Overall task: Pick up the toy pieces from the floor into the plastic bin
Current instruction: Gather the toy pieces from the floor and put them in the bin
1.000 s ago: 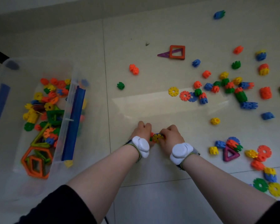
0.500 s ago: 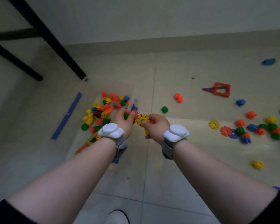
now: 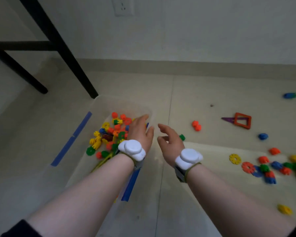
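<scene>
Both hands spread, nothing held, at the plastic bin (image 3: 99, 103).

Left hand (image 3: 140, 130) hovers with fingers splayed over the bin's near rim, above the heap of toy pieces (image 3: 109, 134) inside; right hand (image 3: 169, 141) hangs just beside it over the floor, fingers loosely curled and empty; white wrist units (image 3: 132, 149) ride both forearms; more pieces lie scattered at right, a yellow disc (image 3: 235, 158), an orange square frame (image 3: 243, 120) farther off.

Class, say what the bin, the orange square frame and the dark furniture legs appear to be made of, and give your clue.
Bin: clear plastic, since the floor shows through its walls. Orange square frame: probably hard moulded plastic, evenly coloured. Furniture legs: matt black, perhaps painted metal or wood; the picture cannot settle which.
</scene>
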